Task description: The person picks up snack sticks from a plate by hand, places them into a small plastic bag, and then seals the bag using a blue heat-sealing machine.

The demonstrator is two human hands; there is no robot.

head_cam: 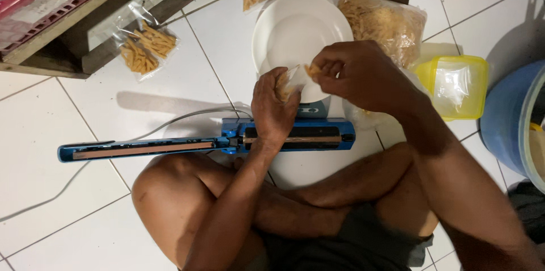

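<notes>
L hand (pixel 276 106) grips small clear bag (pixel 290 78) over white plate (pixel 295 32) | R hand (pixel 355 75) pinches snack sticks (pixel 313 70) at bag mouth, just right of L | blue sealer (pixel 207 143) below plate.

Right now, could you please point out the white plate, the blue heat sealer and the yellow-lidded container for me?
white plate (pixel 295 27), head view, on the bare middle of the plate.
blue heat sealer (pixel 142 149), head view, on its long raised arm.
yellow-lidded container (pixel 457 86), head view, on the middle of the lid.
</notes>
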